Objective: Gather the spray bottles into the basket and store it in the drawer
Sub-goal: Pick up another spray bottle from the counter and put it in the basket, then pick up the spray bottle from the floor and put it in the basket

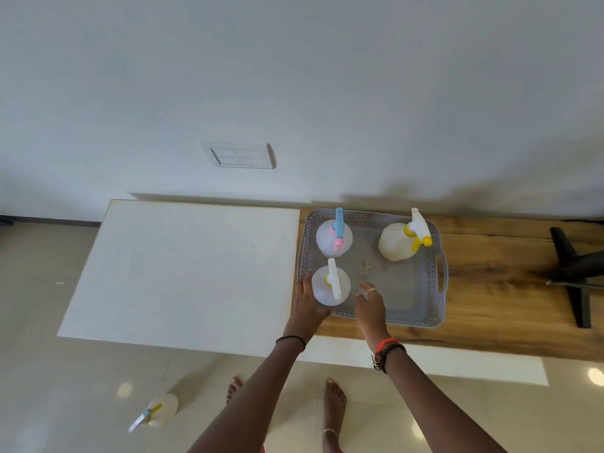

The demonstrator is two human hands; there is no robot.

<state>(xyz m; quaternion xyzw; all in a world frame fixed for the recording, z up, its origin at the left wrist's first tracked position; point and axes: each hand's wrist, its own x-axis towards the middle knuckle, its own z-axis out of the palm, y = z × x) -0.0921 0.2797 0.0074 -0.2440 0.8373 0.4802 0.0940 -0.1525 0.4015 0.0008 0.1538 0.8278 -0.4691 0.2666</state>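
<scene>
A grey perforated basket (pixel 421 299) sits on a wooden tabletop (pixel 496 289). Inside it stand three spray bottles: one with a blue and pink head (pixel 327 238) at the back left, one with a yellow and white head (pixel 397 241) at the back right, and one with a white head (pixel 327 289) at the front left. My left hand (pixel 307 300) cups the white-headed bottle from its left side. My right hand (pixel 369 304) hovers just right of that bottle, fingers apart, holding nothing. A fourth spray bottle (pixel 160 410) lies on the floor at lower left.
A white cabinet top (pixel 186 269) adjoins the wooden tabletop on the left, against the wall. A wall switch plate (pixel 238 155) is above it. A black stand (pixel 575 269) rests at the table's right end. Bare feet (pixel 333 403) stand on the tiled floor.
</scene>
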